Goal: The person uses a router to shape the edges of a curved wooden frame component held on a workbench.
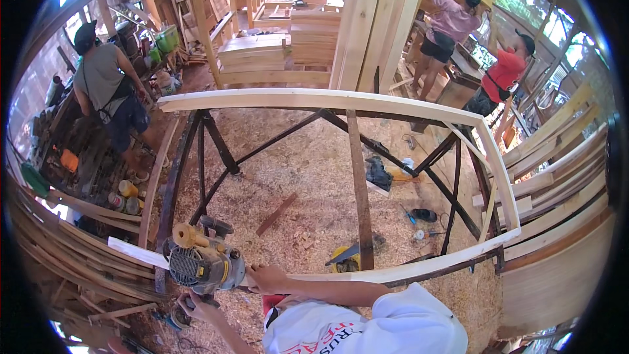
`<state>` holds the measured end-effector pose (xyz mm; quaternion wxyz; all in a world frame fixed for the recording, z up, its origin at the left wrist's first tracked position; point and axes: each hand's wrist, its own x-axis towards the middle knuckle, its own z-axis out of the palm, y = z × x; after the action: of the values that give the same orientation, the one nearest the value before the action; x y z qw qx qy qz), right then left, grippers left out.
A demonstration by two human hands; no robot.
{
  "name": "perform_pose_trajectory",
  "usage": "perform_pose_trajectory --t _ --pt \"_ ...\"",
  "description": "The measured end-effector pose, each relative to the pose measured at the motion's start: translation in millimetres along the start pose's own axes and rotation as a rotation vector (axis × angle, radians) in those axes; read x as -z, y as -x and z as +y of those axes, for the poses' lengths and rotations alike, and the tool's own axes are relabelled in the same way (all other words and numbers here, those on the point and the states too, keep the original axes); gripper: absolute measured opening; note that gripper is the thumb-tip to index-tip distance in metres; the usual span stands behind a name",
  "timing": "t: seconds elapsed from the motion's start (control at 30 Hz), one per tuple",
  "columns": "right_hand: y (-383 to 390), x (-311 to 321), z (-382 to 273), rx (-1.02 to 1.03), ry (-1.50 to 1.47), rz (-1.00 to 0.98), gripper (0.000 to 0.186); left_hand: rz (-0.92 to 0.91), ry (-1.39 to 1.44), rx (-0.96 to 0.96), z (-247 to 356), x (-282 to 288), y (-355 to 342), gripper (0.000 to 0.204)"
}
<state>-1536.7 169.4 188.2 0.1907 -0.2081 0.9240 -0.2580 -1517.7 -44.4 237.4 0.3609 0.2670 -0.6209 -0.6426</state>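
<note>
One plunge router (204, 267) sits on the near pale rail (419, 269), which runs left to right; the left hand's (202, 308) fingers curl round its near knob; the right hand (267, 280) adjoins its right side, grip unclear.

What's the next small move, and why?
I'd probably ease the power tool slightly left along the pale rail. It sits over the rail, with a short stretch showing beyond it on that side. The left hand appears to hold its near side, and the right hand is at its right side. The surface beneath is hidden.
</note>
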Motion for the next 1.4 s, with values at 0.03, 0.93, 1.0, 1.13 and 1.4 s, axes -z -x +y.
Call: perform_pose_trajectory --t 0.03,0.93,1.0,1.13,1.4 --pt "-0.5 -0.1 -0.5 -0.006 0.003 -0.021 0.082 0.002 0.0 -0.001 -1.2 2.1 -1.0 0.025" --pt "4.6 3.5 -0.9 0.01 0.013 0.068 0.067 -0.006 -0.016 -0.034 -6.4 3.2 -2.5 0.021" --pt "3.0 1.4 1.0 0.019 0.013 0.067 0.067 0.001 -0.048 -0.027 -4.4 2.1 -2.4 0.023" --pt "-0.1 -2.1 0.3 0.026 0.023 0.037 0.066 0.094 -0.015 -0.028 5.5 -3.7 2.6 0.023" --pt "1.7 4.1 -4.0 -0.011 -0.004 0.008 0.066 -0.015 -0.041 -0.015 -3.6 4.9 -4.8 0.024"
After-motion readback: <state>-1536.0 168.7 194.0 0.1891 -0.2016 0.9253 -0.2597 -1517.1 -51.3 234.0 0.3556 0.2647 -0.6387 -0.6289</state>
